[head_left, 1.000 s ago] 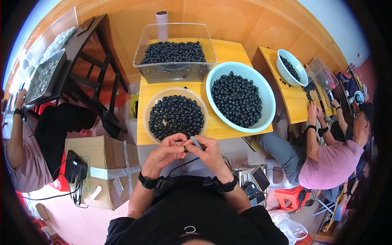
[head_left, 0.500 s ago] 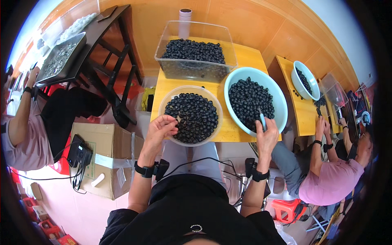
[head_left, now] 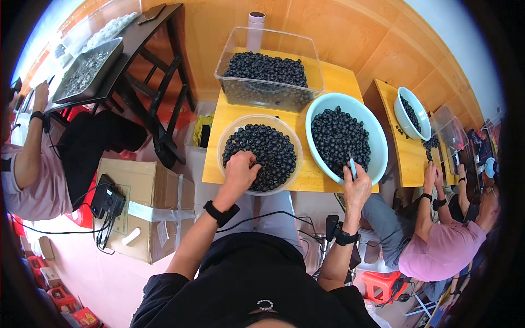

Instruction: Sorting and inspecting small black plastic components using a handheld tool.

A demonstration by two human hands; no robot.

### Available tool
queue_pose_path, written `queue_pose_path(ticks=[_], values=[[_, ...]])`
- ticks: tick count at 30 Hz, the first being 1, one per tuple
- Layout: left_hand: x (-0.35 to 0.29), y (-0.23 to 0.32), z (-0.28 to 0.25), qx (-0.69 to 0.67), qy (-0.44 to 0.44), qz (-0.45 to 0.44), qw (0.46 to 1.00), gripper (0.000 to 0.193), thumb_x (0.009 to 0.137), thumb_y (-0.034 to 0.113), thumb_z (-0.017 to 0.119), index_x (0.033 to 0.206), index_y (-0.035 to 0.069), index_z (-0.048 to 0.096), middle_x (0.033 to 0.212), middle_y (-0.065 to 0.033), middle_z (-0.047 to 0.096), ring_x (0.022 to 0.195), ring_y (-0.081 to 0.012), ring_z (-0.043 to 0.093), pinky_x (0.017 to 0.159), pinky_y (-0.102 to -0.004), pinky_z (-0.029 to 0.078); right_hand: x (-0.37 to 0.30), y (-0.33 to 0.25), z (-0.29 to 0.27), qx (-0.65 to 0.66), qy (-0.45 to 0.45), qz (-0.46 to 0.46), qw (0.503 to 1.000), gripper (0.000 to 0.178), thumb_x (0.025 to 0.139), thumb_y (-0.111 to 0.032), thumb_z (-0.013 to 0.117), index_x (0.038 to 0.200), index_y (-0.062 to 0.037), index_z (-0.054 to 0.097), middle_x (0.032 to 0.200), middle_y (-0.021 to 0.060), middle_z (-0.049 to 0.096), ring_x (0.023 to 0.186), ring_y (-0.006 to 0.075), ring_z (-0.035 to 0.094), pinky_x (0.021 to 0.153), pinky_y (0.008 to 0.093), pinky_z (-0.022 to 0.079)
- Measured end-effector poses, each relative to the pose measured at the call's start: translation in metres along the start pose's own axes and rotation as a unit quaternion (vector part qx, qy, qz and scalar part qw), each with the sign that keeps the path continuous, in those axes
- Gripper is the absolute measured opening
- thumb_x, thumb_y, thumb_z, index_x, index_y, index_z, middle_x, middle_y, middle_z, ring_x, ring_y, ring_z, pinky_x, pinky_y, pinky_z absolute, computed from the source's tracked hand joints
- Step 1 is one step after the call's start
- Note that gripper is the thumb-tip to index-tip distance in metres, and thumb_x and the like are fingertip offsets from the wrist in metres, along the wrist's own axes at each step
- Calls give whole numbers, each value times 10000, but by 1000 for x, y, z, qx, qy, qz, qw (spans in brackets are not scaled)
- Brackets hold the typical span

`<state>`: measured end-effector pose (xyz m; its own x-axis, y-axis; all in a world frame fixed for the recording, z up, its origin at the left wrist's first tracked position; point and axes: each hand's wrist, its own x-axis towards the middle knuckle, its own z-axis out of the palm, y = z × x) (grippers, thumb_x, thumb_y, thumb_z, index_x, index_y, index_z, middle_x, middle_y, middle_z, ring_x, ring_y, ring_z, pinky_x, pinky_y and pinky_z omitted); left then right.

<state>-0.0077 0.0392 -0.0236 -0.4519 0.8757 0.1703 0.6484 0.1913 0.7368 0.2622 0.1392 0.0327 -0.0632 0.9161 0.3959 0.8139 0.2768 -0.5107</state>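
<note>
so, left hand [head_left: 240,172]: back up, fingers bent down onto the beads at the near-left part of the round tub; can't tell whether they've got one.
right hand [head_left: 356,187]: gripping a light-blue tool [head_left: 353,168], over the near rim of the basin; tool's tip points into the beads there.
round tub [head_left: 298,158]: clear, shallow, on the near side of the yellow table [head_left: 308,183]; dark beads [head_left: 273,158] with holes inside.
basin [head_left: 378,156]: light blue, right of the tub, bigger; heaped with the same kind of bead.
bin [head_left: 232,92]: clear, rectangular, behind the tub; wide layer of beads in it.
bottle [head_left: 255,34]: pale pink, upright, dark top, behind the bin.
carton [head_left: 131,191]: cardboard, taped, left of the table; black device [head_left: 109,199] against it.
left side: dark table [head_left: 143,35], grey tray [head_left: 112,63] of shiny bits on it; person in a pink top [head_left: 33,191] beside it.
right side: second yellow table [head_left: 407,164] with a light-blue bowl [head_left: 402,106]; another person, pink shirt [head_left: 445,246], hands at its near edge.
red stool [head_left: 380,284]: lower right.
</note>
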Motion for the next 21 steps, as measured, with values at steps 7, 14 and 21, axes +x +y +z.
queue_pose_path(ticks=[7, 14, 21], values=[[-1, 4, 12, 12, -4, 69, 998, 242, 671, 24, 716, 868, -2, 577, 827, -180, 595, 748, -340, 610, 668, -392, 497, 0, -3, -1, -16, -20, 20, 999, 230, 787, -194, 653, 961, -43, 670, 832, 164, 655, 761, 364, 625, 658, 410, 476], [-3, 6, -18, -506, -164, -98, 841, 193, 787, 27, 676, 949, 8, 572, 899, -104, 646, 784, -172, 661, 659, -257, 542, -26, -37, -10, 191, -55, -15, 980, 280, 867, -188, 587, 1076, -2, 610, 845, 128, 649, 724, 192, 603, 645, 315, 462], [-24, 21, -26, -720, -242, -166, 629, 182, 855, 24, 602, 1035, 5, 587, 946, -100, 644, 824, -154, 657, 749, -250, 562, -63, -81, 4, 295, -192, -90, 932, 187, 853, -118, 583, 978, 16, 623, 853, 167, 649, 725, 297, 634, 640, 332, 483]])
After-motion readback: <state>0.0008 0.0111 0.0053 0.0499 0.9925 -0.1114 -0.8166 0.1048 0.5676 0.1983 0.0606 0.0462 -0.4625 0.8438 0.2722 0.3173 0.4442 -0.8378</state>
